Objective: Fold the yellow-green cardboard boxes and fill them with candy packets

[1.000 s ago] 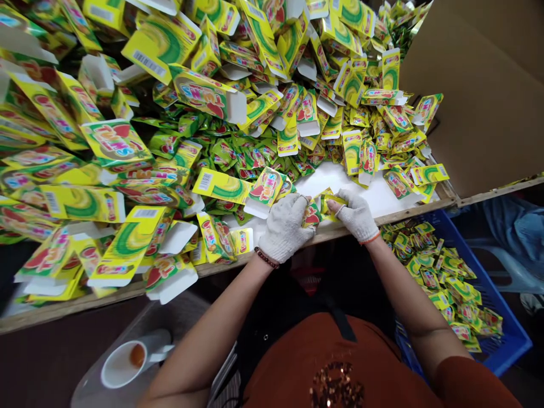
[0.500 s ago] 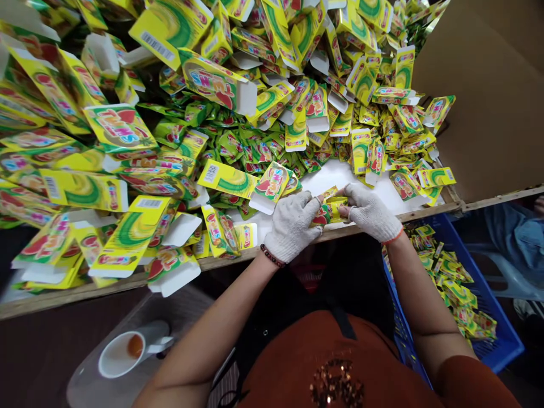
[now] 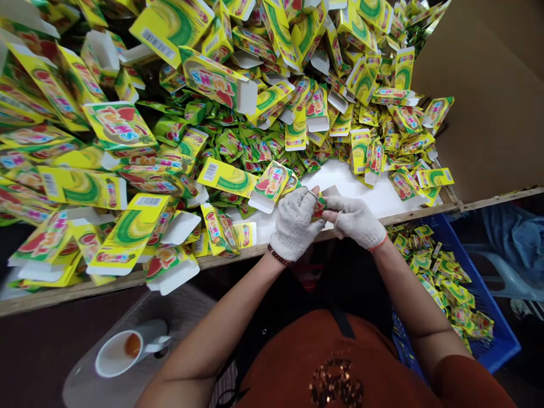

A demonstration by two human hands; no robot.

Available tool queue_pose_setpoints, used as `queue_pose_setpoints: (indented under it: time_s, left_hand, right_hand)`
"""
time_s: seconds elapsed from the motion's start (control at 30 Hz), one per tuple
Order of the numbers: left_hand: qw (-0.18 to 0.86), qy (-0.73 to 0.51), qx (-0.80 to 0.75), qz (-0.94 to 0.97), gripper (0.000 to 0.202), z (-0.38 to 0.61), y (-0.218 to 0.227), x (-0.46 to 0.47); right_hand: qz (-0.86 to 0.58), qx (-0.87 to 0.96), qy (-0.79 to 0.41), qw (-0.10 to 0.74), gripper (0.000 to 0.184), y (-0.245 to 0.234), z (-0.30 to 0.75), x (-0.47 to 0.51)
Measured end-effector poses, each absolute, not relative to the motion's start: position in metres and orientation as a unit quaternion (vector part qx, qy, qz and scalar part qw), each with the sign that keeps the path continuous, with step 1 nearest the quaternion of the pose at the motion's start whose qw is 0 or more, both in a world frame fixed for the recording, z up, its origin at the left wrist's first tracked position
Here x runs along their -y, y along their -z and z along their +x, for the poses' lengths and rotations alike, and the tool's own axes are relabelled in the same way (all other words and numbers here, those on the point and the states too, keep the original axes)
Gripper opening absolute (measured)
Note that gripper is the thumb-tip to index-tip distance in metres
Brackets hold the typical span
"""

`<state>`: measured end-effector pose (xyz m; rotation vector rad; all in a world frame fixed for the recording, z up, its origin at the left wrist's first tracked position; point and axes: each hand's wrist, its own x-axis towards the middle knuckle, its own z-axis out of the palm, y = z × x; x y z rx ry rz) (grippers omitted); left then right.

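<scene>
Both my hands wear pale knitted gloves with bare fingertips and meet at the table's front edge. My left hand (image 3: 294,220) is closed around a small printed carton (image 3: 319,207), mostly hidden by the fingers. My right hand (image 3: 355,220) pinches at the carton's right end, where a pale flap (image 3: 330,191) stands up. To the left of my left hand lies another carton (image 3: 272,184) with its white flap open. Behind the hands is a heap of green candy packets (image 3: 255,150).
Yellow cartons (image 3: 127,232) heap across the wooden-edged table (image 3: 238,258). A cardboard sheet (image 3: 480,113) stands at the right. Below it, a blue crate (image 3: 488,317) holds yellow packets. A white mug (image 3: 114,360) rests on a stool (image 3: 85,385) at lower left.
The yellow packets between my hands no longer show. My right hand has shifted left and closer to my left hand, its fingers now at the carton's end.
</scene>
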<state>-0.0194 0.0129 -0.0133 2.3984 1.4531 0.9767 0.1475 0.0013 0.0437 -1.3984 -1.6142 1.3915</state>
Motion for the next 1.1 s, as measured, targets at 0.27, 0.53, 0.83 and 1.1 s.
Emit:
queue_pose_setpoints:
  time_s: [0.27,0.53,0.83,1.1]
  left_hand:
    - [0.379,-0.456,-0.454,0.665,0.047,-0.026,0.012,-0.004]
    - [0.45,-0.454,-0.46,0.616,0.033,-0.047,0.008,-0.013]
    - [0.481,-0.503,-0.461,0.551,0.05,-0.049,0.005,-0.027]
    - [0.34,-0.481,-0.469,0.658,0.02,-0.052,-0.008,-0.017]
  right_hand:
    - [-0.491,0.739,-0.317,0.335,0.012,-0.029,0.15,-0.011]
    - [-0.51,0.626,-0.379,0.453,0.026,0.004,0.137,-0.005]
    - [-0.486,0.623,-0.384,0.477,0.037,0.006,0.123,-0.021]
    - [-0.476,0.714,-0.283,0.428,0.03,-0.009,0.124,-0.016]
